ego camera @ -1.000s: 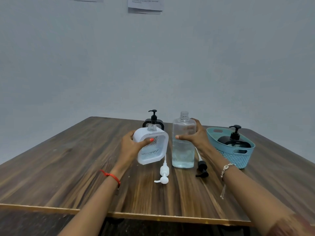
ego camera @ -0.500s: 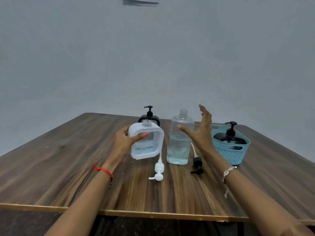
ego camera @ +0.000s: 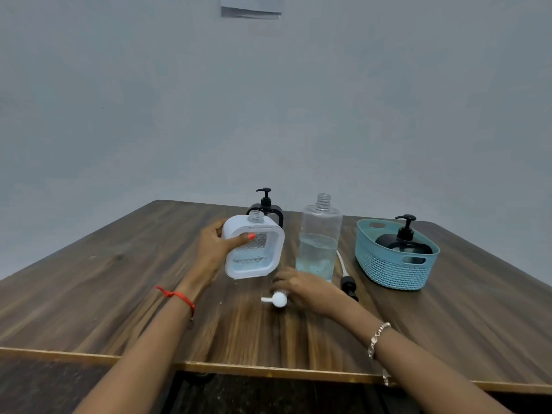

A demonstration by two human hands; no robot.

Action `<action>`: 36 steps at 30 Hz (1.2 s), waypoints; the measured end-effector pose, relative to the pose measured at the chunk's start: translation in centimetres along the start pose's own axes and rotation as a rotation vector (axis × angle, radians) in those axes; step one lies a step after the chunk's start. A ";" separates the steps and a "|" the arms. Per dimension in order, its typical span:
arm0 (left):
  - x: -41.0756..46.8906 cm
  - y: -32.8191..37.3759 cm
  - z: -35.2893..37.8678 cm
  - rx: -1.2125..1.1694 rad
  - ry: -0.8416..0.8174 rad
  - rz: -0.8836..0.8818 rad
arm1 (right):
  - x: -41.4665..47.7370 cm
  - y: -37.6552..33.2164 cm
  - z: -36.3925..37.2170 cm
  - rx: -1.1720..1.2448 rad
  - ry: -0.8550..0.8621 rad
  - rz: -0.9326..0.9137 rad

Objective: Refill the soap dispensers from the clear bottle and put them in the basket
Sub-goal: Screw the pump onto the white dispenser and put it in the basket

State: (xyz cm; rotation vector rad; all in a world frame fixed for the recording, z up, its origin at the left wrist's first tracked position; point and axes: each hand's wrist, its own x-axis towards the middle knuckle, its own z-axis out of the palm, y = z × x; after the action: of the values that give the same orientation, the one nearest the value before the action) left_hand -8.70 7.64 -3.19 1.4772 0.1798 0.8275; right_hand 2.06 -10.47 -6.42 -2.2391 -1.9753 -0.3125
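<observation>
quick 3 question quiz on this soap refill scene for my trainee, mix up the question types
1. True or false: the white dispenser held in the left hand has its pump fitted.
2. How many black dispensers sit in the teal basket? A) none B) one C) two
3. Fill in: the right hand is at the loose white ____.

Key
1. False: its neck is open.
2. B
3. pump
</observation>
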 end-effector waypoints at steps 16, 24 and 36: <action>-0.6 1.7 1.2 -0.124 -0.110 0.011 | 5.5 -1.1 -16.9 0.940 0.955 0.187; -0.7 3.1 1.8 -0.155 -0.188 0.037 | 5.1 -2.1 -15.8 0.778 0.660 0.250; -0.5 3.2 2.8 -0.193 -0.164 0.030 | 3.7 -3.6 -12.5 0.841 0.814 0.480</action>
State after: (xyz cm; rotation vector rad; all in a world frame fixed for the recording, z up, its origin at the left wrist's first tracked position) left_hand -8.68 4.73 -0.03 1.3605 -0.0445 0.7234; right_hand -1.85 -9.43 6.47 -1.5632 -0.8661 -0.2144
